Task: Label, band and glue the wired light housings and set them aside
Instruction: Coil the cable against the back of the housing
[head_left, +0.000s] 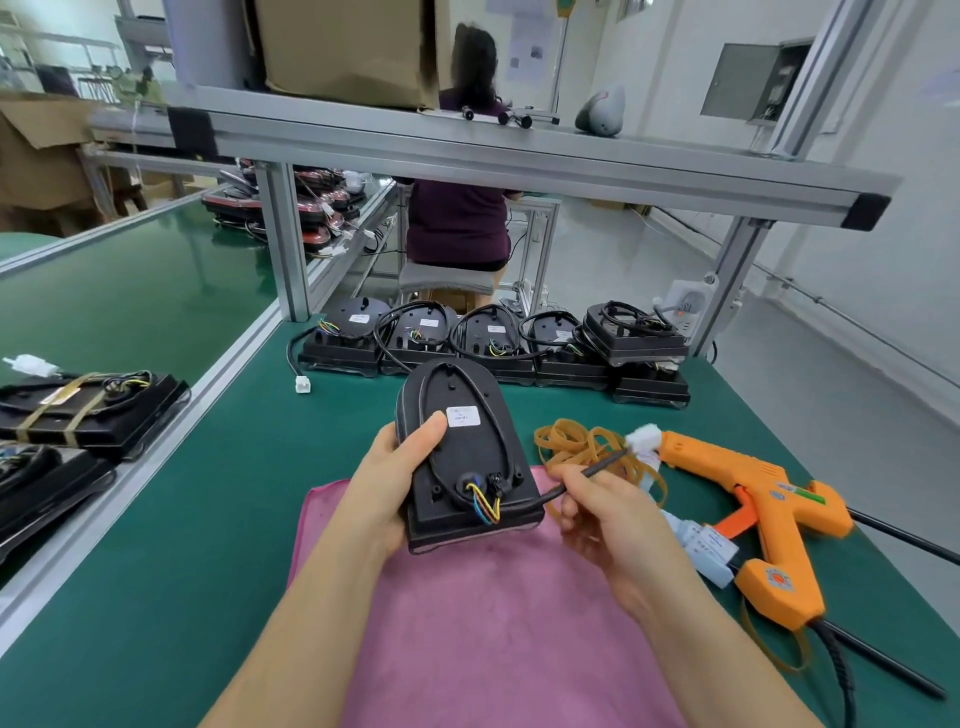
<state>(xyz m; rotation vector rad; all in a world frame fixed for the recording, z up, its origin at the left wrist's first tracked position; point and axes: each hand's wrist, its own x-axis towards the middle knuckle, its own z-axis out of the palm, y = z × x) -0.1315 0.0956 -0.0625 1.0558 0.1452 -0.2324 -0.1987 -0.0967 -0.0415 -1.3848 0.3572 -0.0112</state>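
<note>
A pink cloth (493, 623) lies at the near edge of the green bench mat (208, 519). To the left runs a green conveyor belt (130, 280). An aluminium-profile shelf (519, 156) spans the far side, with a cardboard box (343, 47) on its left part and a grey rounded shell (602, 111) further right. Beyond it, a person in a purple shirt (457, 223) sits facing away on a grey stool (447, 278). A white power strip (685, 306) sits at the far right.

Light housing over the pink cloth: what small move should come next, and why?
Probably fold the loose cable flat against the housing. Its label is on, no band is; the left hand grips it, the right hand pinches the cable near its end, and rubber bands lie alongside.
</note>
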